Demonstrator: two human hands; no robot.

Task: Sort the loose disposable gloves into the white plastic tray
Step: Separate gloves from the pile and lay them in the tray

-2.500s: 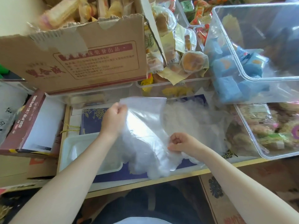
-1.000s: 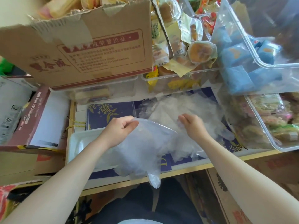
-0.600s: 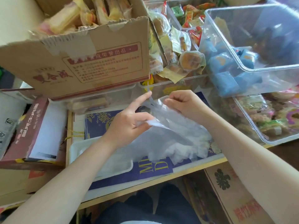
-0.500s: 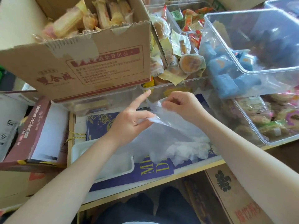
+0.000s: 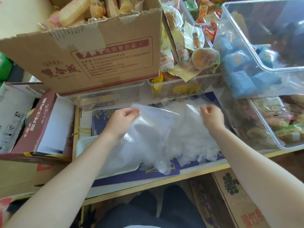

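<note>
Two hands work over one pile of clear gloves on the near table edge; the gloves are too many and too filmy to count. The left hand pinches the far left corner of one glove, lifted and spread above the pile and the one white tray. The tray sits near left, partly under the pile. The right hand has curled fingers at the pile's far right edge, pinching film there. One cardboard box stands far left.
</note>
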